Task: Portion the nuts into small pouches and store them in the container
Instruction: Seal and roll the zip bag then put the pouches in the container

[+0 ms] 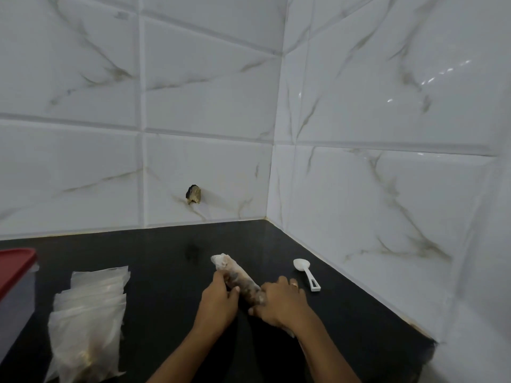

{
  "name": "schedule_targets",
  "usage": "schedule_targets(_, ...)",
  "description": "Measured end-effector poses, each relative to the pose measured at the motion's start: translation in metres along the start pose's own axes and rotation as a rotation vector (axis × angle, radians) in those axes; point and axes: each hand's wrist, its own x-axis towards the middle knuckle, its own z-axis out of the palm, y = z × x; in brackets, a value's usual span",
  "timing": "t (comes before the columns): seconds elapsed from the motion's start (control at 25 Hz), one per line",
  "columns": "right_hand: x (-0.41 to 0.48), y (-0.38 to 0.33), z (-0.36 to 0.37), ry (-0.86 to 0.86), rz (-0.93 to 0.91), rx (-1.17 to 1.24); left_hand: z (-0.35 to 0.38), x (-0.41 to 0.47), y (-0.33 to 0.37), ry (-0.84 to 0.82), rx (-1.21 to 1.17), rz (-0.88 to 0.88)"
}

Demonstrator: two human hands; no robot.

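The black countertop (154, 252) is running into a corner where two white marbled tile walls (359, 189) are meeting, so the work area is closing in at the back and on the right. Open dark surface is lying behind the hands up to the corner, and between the hands and the pouches on the left. At the lower right the counter is ending against a jutting wall edge.

A rolled clear bag of nuts (235, 272) is lying diagonally near the middle of the counter, its crumpled top pointing away toward the back wall. The left hand (218, 299) is gripping the roll at its middle, fingers curled round it. The right hand (282, 302) is clamping the near end, fingers wrapped over the plastic. A white plastic spoon (305, 273) is resting just beside the right hand, apart from it, bowl toward the corner.

A stack of small clear pouches (94, 294) is sitting well to the left; the front ones seem to be holding something brownish, though blur is making that hard to confirm. The clear container (13, 299) with its red lid (15, 265) is being cut off by the left frame edge. The near end of the roll is hiding under the right hand.
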Motion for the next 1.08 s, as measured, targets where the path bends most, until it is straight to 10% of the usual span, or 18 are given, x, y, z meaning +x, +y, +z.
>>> schedule_targets(0.44, 0.009, 0.048, 0.004, 0.215, 0.207, 0.373, 0.074, 0.027, 0.037, -0.096, -0.102, 0.030)
schedule_targets(0.68, 0.020, 0.084, -0.010, 0.119, 0.062, 0.359, 0.088, 0.034, 0.042, -0.087, -0.177, 0.027)
schedule_targets(0.96, 0.048, 0.108, 0.008, 0.557, -0.073, 0.720, 0.090, 0.034, 0.041, -0.038, -0.130, 0.031)
schedule_targets(1.08, 0.057, 0.123, 0.014, 0.475, 0.012, 0.566, 0.092, 0.031, 0.038, -0.059, -0.051, 0.063)
